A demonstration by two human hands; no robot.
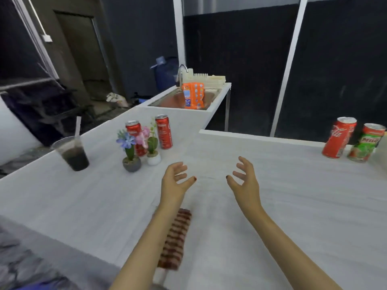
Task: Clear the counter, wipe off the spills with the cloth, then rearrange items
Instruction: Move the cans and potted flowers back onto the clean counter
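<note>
Both my hands hover over the middle of the white counter [272, 195], palms facing each other, fingers loosely spread. My left hand [174, 181] and my right hand [245, 181] hold nothing. A folded red-and-white checked cloth [177, 239] lies on the counter under my left forearm. To the left stand a plastic cup of dark drink with a straw [73, 153], two small flower pots [132, 153] [154, 149] and two red cans [135, 130] [164, 131]. At the far right stand a red cola can [338, 138] and a green Milo can [366, 143].
A steel sink [167, 99] lies at the far end of the counter's left branch, with an orange pouch [192, 95], a tap [182, 70] and a white dish rack [209, 78]. Dark wall panels rise behind the counter. Floor lies beyond its left edge.
</note>
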